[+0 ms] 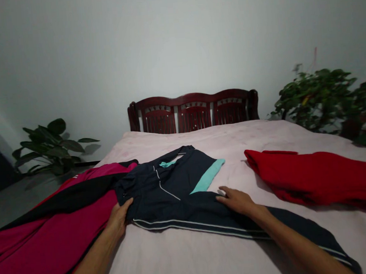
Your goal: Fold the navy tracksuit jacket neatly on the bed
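Dark navy track pants point(172, 209) with white side stripes and a turquoise panel point(208, 176) lie spread across the bed. One long leg stretches toward the lower right, under my right forearm. At the gathered left end, my left hand point(119, 216) pinches the cloth, thumb on top and the other fingers mostly hidden. My right hand point(237, 200) rests on the upper edge of the long leg with its fingers extended and apart. Left of the navy cloth, a magenta and black garment point(78, 221) lies partly against it.
A folded red garment point(313, 177) sits on the right of the pink bed sheet point(167, 256). Beyond the bed stands a dark red wooden headboard point(193, 111) against a pale wall. Leafy plants flank the bed, one at left point(52, 143) and a bushier one at right point(322, 96).
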`<action>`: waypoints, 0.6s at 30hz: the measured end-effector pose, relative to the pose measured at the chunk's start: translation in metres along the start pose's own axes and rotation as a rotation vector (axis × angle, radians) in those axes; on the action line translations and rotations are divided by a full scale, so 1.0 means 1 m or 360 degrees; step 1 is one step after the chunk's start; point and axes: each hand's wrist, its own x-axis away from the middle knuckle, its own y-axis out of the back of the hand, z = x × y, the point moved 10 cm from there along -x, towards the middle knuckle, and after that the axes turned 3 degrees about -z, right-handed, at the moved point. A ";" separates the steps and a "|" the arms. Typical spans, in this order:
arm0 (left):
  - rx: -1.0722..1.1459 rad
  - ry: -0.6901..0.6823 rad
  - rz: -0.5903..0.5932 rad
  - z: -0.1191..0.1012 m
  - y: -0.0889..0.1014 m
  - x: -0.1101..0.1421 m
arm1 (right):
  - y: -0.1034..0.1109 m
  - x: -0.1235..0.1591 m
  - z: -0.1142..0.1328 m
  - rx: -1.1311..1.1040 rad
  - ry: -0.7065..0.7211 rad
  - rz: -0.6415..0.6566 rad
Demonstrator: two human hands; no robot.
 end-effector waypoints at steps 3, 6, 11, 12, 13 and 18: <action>0.0027 -0.0056 0.0029 -0.011 0.002 0.009 | -0.016 0.030 0.039 0.0003 0.0262 0.0090; 0.0009 -0.0037 0.0092 -0.024 0.025 0.018 | -0.026 0.072 0.072 -0.0438 0.0458 0.0492; -0.0106 0.0216 -0.0048 -0.022 0.104 0.016 | -0.013 0.085 0.080 -0.0631 0.0539 0.0698; -0.0132 0.0237 -0.0073 -0.021 0.116 0.013 | -0.003 0.072 0.073 -0.0457 0.0574 0.0499; -0.0161 0.0252 -0.0085 -0.020 0.125 0.011 | 0.005 0.057 0.065 -0.0229 0.0613 0.0287; -0.0241 0.0234 -0.0010 -0.019 0.124 0.002 | -0.001 -0.003 0.049 0.0607 0.0743 -0.0070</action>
